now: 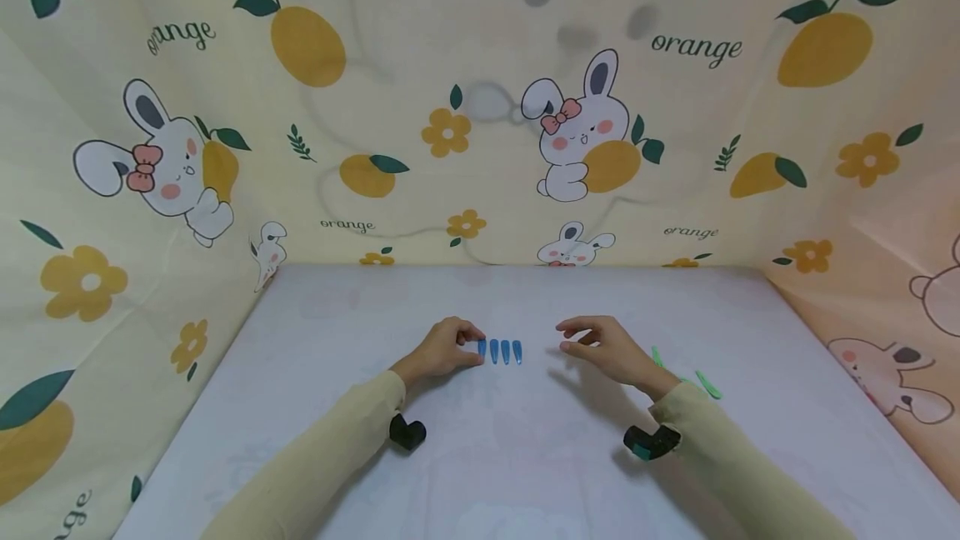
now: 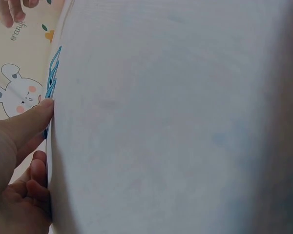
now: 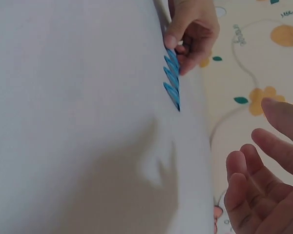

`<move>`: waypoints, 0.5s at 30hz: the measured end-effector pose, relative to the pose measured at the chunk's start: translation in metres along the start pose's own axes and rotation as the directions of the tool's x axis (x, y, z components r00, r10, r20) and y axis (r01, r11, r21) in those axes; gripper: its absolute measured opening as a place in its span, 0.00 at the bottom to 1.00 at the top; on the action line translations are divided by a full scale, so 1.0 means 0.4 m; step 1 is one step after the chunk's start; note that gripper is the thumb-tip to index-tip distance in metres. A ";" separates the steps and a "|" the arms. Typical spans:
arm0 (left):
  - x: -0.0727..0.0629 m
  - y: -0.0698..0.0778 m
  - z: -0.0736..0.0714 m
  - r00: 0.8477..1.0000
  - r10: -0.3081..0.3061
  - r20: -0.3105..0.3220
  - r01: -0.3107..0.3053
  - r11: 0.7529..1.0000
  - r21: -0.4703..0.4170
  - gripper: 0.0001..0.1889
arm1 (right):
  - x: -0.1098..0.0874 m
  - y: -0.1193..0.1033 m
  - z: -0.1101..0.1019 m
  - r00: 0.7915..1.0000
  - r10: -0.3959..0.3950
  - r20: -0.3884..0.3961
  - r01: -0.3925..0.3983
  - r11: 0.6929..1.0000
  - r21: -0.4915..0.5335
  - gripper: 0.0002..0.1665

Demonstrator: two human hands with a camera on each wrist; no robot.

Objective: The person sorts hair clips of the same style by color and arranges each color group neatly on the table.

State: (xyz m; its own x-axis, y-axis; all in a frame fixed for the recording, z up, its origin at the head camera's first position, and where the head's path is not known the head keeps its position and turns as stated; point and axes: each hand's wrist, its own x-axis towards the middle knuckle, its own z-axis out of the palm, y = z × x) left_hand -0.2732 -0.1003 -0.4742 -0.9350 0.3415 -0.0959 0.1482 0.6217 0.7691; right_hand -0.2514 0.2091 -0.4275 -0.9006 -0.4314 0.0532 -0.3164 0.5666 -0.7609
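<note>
Several blue snap hair clips (image 1: 506, 352) stand side by side in a short row on the white table. At the left end of that row, my left hand (image 1: 447, 347) pinches the outermost blue hair clip (image 1: 482, 348) between thumb and forefinger. In the right wrist view the left hand (image 3: 195, 29) covers the far end of the row of clips (image 3: 171, 78). My right hand (image 1: 602, 347) hovers to the right of the row, apart from it, its fingers loosely bent with nothing between them. The right wrist view shows these fingers (image 3: 256, 170) spread.
Green hair clips (image 1: 707, 384) lie on the table beyond my right wrist, partly hidden by the forearm. A cloth printed with rabbits and oranges (image 1: 420, 107) hangs behind and along both sides of the white table (image 1: 480, 457). Each wrist carries a black band (image 1: 407, 432).
</note>
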 end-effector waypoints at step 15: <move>0.005 -0.008 0.001 1.000 0.013 0.004 -0.013 1.000 0.001 0.19 | -0.079 0.008 -0.072 0.999 -0.019 -0.036 0.017 0.998 -0.063 0.20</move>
State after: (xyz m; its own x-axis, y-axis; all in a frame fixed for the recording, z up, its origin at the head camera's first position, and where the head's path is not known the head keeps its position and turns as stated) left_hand -0.2755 -0.1014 -0.4770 -0.9315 0.3528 -0.0884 0.1608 0.6175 0.7700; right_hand -0.2325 0.2448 -0.4131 -0.9045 -0.4167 0.0906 -0.3493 0.6022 -0.7179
